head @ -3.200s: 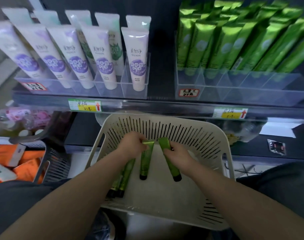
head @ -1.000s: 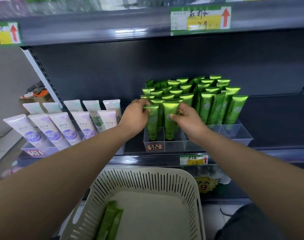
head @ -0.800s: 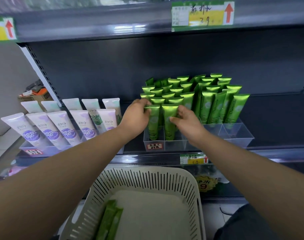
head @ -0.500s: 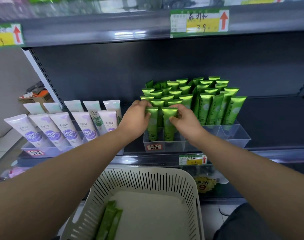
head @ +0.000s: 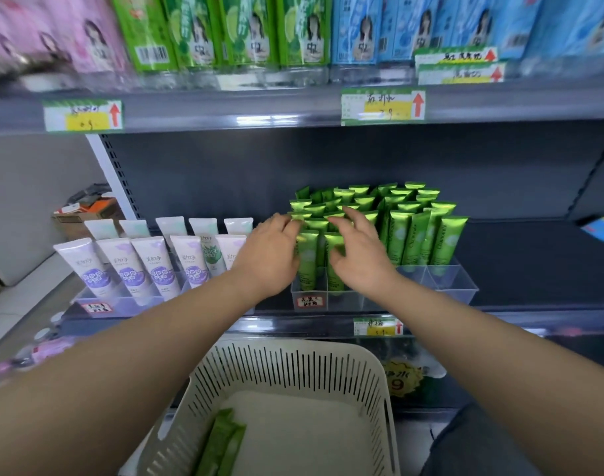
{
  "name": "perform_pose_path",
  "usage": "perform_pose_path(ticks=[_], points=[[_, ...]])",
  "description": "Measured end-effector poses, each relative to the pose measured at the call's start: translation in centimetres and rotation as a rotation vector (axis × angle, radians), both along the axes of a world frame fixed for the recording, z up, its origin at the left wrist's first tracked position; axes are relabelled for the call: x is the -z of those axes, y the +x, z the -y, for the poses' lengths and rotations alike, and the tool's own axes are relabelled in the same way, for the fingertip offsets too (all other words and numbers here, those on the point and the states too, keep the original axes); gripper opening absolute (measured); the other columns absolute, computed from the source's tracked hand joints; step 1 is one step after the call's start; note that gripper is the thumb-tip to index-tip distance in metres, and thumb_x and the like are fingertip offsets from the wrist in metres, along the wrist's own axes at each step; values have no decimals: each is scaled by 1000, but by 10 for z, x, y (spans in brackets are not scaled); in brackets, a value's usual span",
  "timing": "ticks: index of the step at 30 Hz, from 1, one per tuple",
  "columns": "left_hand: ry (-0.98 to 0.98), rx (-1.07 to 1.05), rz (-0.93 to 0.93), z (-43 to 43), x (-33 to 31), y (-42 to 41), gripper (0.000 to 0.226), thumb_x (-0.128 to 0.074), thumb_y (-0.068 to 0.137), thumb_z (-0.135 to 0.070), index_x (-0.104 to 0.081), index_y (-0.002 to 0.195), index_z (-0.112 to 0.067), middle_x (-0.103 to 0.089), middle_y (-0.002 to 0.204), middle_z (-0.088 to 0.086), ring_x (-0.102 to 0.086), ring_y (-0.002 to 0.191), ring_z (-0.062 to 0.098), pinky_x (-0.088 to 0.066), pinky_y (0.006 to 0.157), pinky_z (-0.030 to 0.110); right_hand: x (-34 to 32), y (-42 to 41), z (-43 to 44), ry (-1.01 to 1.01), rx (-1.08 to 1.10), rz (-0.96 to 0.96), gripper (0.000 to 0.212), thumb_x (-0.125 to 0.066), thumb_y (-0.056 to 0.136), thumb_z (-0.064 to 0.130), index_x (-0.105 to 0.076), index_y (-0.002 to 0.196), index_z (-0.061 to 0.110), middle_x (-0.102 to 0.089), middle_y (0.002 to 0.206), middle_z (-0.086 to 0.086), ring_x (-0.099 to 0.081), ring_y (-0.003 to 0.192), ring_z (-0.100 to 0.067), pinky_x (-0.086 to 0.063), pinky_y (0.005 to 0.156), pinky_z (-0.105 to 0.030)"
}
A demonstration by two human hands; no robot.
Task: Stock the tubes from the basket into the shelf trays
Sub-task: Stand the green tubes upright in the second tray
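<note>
My left hand (head: 272, 257) and right hand (head: 359, 259), fingers spread loose, touched the green tubes (head: 308, 261) standing between them in the tray (head: 452, 280), basket (head: 288, 367) below.

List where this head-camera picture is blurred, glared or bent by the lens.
Head view: the pink boxes at top left smear with motion; the left hand and right hand blur slightly at their edges; a white glare streak lies on the upper shelf edge; the wide lens bows that edge; the green tubes on the shelf look fairly sharp.

Dark shelf (head: 534, 266) with green-tube tray (head: 441, 286), purple-tube tray (head: 122, 302)
</note>
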State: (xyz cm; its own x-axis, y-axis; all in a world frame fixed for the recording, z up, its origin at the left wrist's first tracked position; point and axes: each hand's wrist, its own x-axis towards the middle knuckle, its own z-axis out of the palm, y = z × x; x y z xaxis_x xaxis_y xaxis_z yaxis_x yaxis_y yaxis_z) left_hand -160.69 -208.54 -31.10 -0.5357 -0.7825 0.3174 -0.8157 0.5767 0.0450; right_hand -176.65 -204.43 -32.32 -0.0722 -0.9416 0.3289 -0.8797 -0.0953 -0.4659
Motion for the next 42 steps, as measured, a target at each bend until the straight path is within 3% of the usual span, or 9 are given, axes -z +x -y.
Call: perform_pose_path(ticks=[4,9,16,29,42], points=[[-21,-46,57,-18,-1,11,65,-51,89,-30,-23,146,-15,-25,150,8,-15,143,28,-14,117,39,-5,13,-16,53,6,-134,67,-52,88,23,-21,147,22,-5,156,-3,-5,144,-25,-16,117,-45],[-47,-98,104,-42,4,25,70,-47,89,-36,-14,148,-17,-13,156,7,-3,145,27,-5,117,43,-3,32,-36,51,0,-215,75,-50,89,32,-6,149,27,6,157,1,7,145,-23,-2,116,-44],[-47,-152,132,-72,27,48,77,-46,88,-41,-6,149,-17,-4,157,7,5,145,26,-1,117,44,15,60,-57,63,-14,-237,78,-48,90,34,2,149,29,15,157,1,14,145,-23,1,118,-44],[82,-200,184,-95,97,89,78,-46,89,-46,-6,149,-16,-8,157,10,-1,145,27,-5,118,45,89,100,-76,262,-112,-278,83,-50,89,42,5,149,28,21,156,1,18,144,-22,3,117,-43],[322,-211,175,-89,176,113,77,-53,83,-31,-15,147,-11,-17,154,12,-10,144,27,-12,119,42,174,123,-77,465,-202,-226,84,-53,87,41,1,150,25,12,158,-4,11,145,-26,-2,117,-45]])
